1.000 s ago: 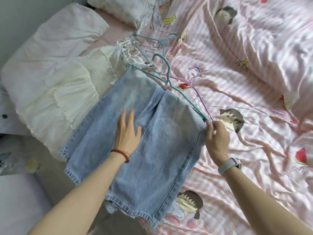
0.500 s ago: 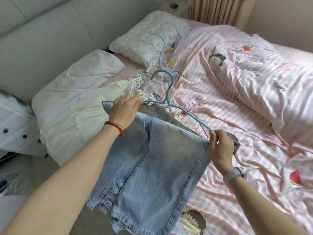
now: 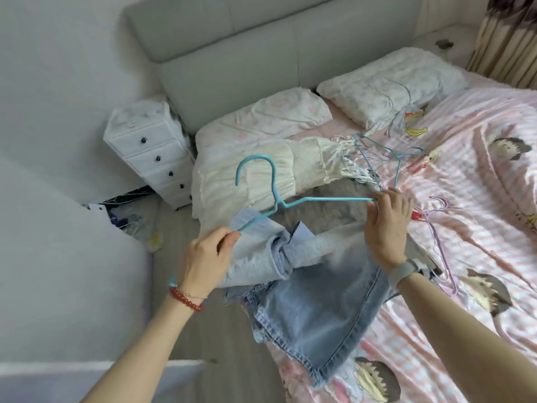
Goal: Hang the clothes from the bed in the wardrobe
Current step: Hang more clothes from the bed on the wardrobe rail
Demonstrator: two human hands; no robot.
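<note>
Left hand (image 3: 207,257) and right hand (image 3: 385,225) each pinching an end of a blue hanger (image 3: 274,196), jeans (image 3: 313,292) draped on it, above the bed (image 3: 479,175) edge

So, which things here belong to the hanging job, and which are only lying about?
Belong to the job:
- blue hanger, held by left hand and right hand
- jeans draped on it
- cream garment
- spare hangers

Only lying about:
- pillows
- white drawer unit
- curtain
</note>
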